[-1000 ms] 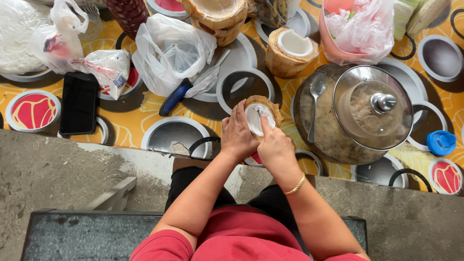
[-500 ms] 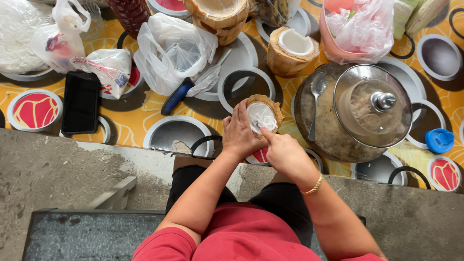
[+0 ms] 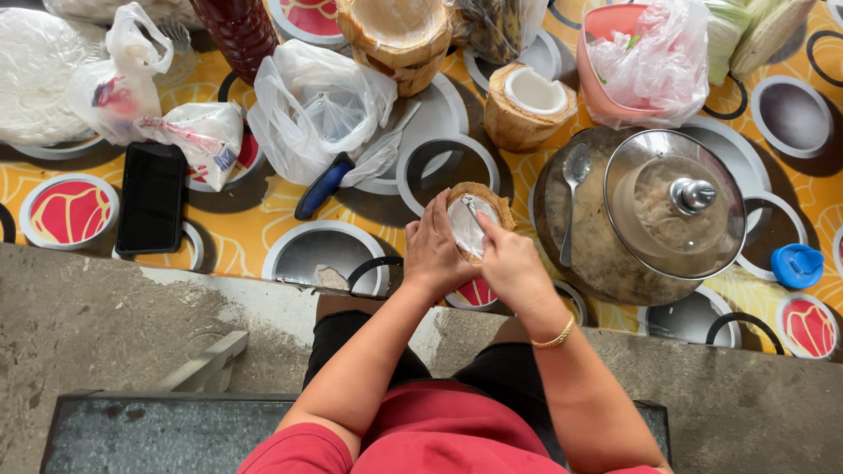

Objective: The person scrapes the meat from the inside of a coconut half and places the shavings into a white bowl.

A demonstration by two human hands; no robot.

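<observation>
My left hand (image 3: 432,250) grips a cut coconut (image 3: 488,198) from its left side, holding it tilted over the patterned table (image 3: 237,219). The white flesh inside faces up at me. My right hand (image 3: 509,263) holds a metal spoon (image 3: 471,209) whose tip digs into that flesh. A gold bracelet circles my right wrist. Both hands meet just over the table's near edge.
A big metal pot (image 3: 597,254) with a glass lid (image 3: 674,204) and a spoon (image 3: 572,197) sits to the right. Another opened coconut (image 3: 528,104), stacked husks (image 3: 397,35), plastic bags (image 3: 318,107), a blue-handled knife (image 3: 323,186), a black phone (image 3: 153,198) and a blue cap (image 3: 797,265) lie around.
My right hand has come forward from below the coconut and now works the spoon into its flesh. The left hand keeps its grip on the shell.
</observation>
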